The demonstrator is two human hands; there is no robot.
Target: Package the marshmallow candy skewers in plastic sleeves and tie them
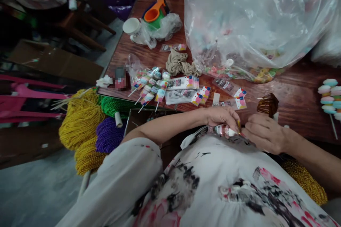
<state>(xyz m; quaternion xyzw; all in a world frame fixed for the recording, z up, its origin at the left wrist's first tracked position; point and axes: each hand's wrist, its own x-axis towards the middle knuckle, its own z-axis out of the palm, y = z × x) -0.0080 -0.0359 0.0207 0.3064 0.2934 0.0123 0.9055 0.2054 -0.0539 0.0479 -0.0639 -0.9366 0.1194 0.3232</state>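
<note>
At the table's front edge, close to my body, my left hand (223, 117) is closed around a candy stick in a clear printed wrapper (221, 130). Pink and white pieces show through the plastic. A thin gold twist tie (239, 126) stands up between my hands at the end of the wrapper. My right hand (263, 133) is closed, its fingertips pinching at this tie; part of the pinch is hidden. Just beyond the right hand lies a bundle of shiny brown-gold ties (268, 105). Flat printed wrappers (229, 87) lie beyond my left hand.
Several wrapped marshmallow sticks (151, 87) lie on the left, bare ones (330, 95) at far right. A large clear bag of candy (253, 25) fills the back. A crumpled cloth (177, 63), a paper cup (131, 26) and an orange scoop (152, 14) also lie there.
</note>
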